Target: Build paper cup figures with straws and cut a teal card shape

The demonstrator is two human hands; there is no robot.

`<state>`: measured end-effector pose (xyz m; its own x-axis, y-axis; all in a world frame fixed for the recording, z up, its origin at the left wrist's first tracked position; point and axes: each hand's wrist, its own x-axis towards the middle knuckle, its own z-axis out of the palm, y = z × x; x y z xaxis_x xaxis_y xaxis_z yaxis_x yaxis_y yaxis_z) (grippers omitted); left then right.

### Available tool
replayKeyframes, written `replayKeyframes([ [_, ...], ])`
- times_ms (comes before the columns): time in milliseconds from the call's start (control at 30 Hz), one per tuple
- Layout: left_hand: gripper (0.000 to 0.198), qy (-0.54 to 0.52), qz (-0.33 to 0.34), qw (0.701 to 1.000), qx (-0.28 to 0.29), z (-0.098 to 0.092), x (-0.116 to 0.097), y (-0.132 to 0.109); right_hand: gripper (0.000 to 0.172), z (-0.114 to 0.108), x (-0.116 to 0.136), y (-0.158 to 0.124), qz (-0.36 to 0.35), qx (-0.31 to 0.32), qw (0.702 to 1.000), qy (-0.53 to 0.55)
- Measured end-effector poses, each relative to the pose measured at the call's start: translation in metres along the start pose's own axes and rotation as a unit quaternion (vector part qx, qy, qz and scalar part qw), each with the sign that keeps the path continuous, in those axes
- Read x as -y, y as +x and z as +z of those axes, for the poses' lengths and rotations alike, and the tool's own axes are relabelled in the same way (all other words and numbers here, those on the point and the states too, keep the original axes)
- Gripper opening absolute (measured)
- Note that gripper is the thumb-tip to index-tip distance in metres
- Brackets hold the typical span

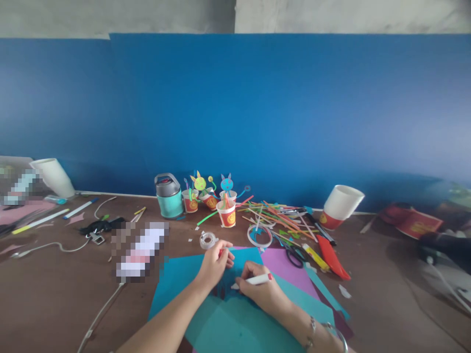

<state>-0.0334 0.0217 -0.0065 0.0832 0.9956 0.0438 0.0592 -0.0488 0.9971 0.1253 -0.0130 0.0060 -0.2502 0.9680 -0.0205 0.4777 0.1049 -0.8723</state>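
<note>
My right hand (259, 284) grips a white marker (257, 280) with a red end, its tip low over the blue-green paper (235, 318). To its left, my left hand (215, 264) rests at the blue sheet (176, 274) with fingers curled. A small red piece, which looks like a marker cap, shows between those fingers. Dark patches lie on the paper between the hands; whether they are drawn lines or shadow, I cannot tell. A purple sheet (287, 269) sticks out from under the stack on the right. Beyond my left hand is a clear tape roll (208, 240).
Behind are small red-and-white paper cups (225, 215) with animal-face figures, beside a teal flask (170, 201). Colored strips (283, 215), scissors (295, 257), a yellow glue tube (315, 257) and a red piece (333, 257) lie right. A blurred phone (143, 247) with a cable lies left.
</note>
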Motion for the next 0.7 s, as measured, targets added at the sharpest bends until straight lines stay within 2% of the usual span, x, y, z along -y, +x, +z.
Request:
replayKeyframes([
  [367,0.022,0.005,0.0,1.0,0.002,-0.0008,0.001,0.0005,0.016,0.0011,-0.0038,0.0019,0.014,-0.008,1.0,0.011],
  [700,0.021,0.013,-0.002,1.0,0.004,-0.0004,0.0,0.0,0.018,-0.0008,0.0045,-0.0017,0.017,-0.015,1.0,0.002],
])
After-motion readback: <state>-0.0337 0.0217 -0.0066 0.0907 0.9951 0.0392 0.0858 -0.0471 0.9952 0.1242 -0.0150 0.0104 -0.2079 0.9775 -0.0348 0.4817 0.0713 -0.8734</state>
